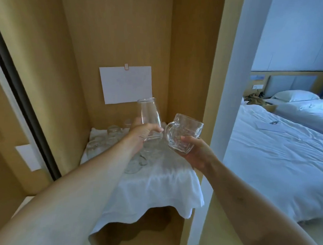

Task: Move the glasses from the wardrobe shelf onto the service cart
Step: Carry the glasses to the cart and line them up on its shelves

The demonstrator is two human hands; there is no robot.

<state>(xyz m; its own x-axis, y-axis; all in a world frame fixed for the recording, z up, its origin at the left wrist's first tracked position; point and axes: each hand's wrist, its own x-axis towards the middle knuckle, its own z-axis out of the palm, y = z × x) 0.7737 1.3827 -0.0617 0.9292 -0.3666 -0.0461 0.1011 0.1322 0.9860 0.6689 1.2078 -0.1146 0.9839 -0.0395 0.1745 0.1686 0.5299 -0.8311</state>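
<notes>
My left hand (144, 134) grips a tall clear glass (149, 112) near its base and holds it above the wardrobe shelf, tilted slightly left. My right hand (196, 151) holds a clear handled glass mug (184, 132) from below, its handle pointing left toward the tall glass. Several more clear glasses (112, 137) stand on a white towel (154, 187) that covers the shelf and hangs over its front edge. The service cart is not in view.
The wooden wardrobe's walls (187, 68) close in left, back and right of the shelf. A white paper sheet (125, 83) is clipped to the back panel. A dark sliding-door frame (26, 101) runs at left. Two white beds (277, 155) lie at right.
</notes>
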